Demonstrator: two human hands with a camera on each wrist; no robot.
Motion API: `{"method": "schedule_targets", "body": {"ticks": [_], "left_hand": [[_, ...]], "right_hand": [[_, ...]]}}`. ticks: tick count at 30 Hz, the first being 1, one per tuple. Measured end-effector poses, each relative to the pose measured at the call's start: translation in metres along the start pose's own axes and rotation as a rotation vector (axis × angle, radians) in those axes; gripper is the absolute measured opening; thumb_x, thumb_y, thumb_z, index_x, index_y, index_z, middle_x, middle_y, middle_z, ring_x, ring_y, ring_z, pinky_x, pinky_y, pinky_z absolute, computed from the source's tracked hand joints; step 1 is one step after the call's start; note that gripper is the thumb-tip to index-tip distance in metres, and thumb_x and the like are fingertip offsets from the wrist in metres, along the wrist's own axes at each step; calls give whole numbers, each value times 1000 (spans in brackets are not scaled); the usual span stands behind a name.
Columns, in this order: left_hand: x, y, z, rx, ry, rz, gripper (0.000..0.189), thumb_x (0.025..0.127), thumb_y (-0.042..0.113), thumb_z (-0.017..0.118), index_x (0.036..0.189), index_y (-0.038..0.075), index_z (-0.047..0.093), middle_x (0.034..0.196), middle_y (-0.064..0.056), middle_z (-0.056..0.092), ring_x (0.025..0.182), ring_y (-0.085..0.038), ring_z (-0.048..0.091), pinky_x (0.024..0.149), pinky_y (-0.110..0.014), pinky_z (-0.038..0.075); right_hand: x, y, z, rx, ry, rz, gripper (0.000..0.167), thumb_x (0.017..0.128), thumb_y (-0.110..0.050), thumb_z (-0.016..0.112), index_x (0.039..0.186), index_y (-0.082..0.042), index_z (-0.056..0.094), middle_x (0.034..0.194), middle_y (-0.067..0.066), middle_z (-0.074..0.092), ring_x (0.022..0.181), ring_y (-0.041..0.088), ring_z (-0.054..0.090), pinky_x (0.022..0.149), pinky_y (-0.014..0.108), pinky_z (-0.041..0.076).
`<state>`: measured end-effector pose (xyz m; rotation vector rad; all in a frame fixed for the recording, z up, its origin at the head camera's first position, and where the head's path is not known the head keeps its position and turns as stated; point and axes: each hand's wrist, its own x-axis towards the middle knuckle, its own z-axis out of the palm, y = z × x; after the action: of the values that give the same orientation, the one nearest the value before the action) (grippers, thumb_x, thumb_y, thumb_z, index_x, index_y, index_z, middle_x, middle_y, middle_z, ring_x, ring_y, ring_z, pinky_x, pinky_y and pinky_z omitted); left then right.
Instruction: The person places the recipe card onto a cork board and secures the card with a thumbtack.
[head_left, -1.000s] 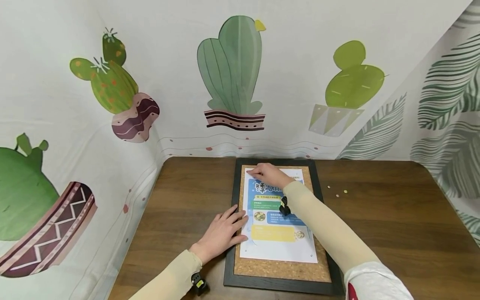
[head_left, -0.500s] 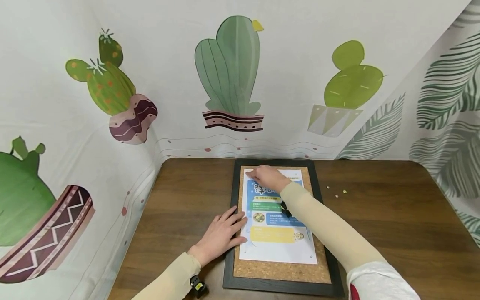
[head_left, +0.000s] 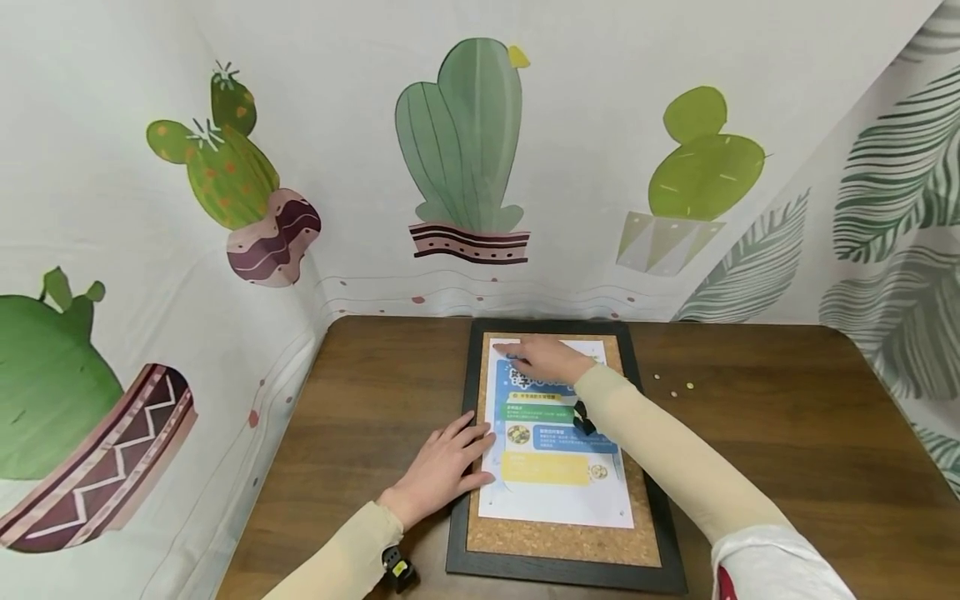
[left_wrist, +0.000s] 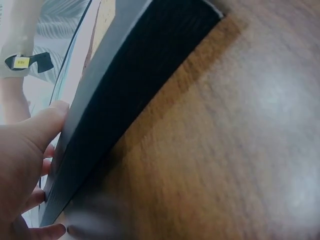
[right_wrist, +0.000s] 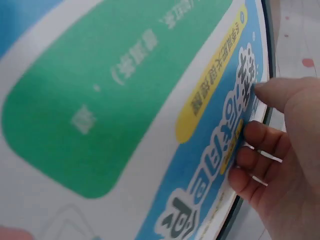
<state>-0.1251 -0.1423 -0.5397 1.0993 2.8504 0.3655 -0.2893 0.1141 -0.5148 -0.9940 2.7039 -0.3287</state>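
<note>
A printed paper poster (head_left: pixel 557 506) with blue, green and yellow panels lies on a cork board (head_left: pixel 562 542) in a black frame (head_left: pixel 566 572). My left hand (head_left: pixel 438 471) rests spread over the frame's left side, fingertips reaching the poster's left edge. In the left wrist view, its thumb (left_wrist: pixel 57 112) lies along the frame. My right hand (head_left: pixel 543 358) is at the poster's top left corner, its forefinger stretched onto the corner. In the right wrist view, the other fingertips (right_wrist: pixel 245 157) bend against the sheet. Whether anything sits under the forefinger is hidden.
Small pale round pieces (head_left: pixel 690 386) lie loose on the brown wooden table (head_left: pixel 780 442), right of the frame. A white cloth (head_left: pixel 585 167) printed with cacti and leaves hangs behind and on the left. Dark cameras (head_left: pixel 400 569) are strapped to both wrists.
My right hand has straightened slightly and its wrist has shifted a little right, with the forefinger still on the corner. My left hand keeps its place on the frame.
</note>
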Motion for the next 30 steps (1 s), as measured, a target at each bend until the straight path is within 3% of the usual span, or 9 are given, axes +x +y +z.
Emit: {"method": "schedule_targets", "body": {"ticks": [4,5,8,12,16,22,30], "left_hand": [[2,0,0,4,8,2,64,101,54,61,153,16,56,157,-5,51,153,-32,34,107,-58,45],[2,0,0,7,10,1,64,101,54,61,153,16,56,157,-5,52,153,-32,34,108,-58,45],[3,0,1,9,7,0,64,101,54,61,153,16,56,157,-5,51,153,-33,34,108,-58,45],[1,0,3,3,15,5,64,101,54,62,152,15,57,157,-6,52,153,-34,34,107,-58,45],[0,-1,4,8,35,14,64,100,53,63,150,14,58,155,-7,53,151,-35,36,105,-58,46],[-1,0,3,28,23,11,64,101,53,62,151,14,57,156,-7,53,152,-35,36,107,-57,45],[0,1,0,46,21,16,64,101,53,63,150,13,58,157,-9,51,152,-35,36,106,-57,46]], "right_hand": [[-7,4,-1,70,39,14,48,107,-23,59,154,-14,54,138,15,65,119,30,64,105,49,49],[-9,5,-1,84,59,19,46,106,-22,60,151,-11,56,139,15,64,119,29,64,105,49,49],[-16,9,-1,137,91,40,40,105,-20,62,143,-5,60,123,12,70,98,23,66,92,44,54],[-30,14,-4,203,110,49,27,104,-19,65,128,-6,64,100,3,68,80,14,59,76,34,52],[-47,20,-7,249,126,30,16,102,-16,69,116,-8,69,93,-1,66,78,12,57,74,32,50],[-77,30,-13,298,151,39,11,101,-14,70,109,-9,74,93,-4,68,77,11,56,72,32,49],[-135,48,-18,338,302,69,7,97,-8,73,104,-5,74,91,-3,69,77,11,57,69,29,50]]}}
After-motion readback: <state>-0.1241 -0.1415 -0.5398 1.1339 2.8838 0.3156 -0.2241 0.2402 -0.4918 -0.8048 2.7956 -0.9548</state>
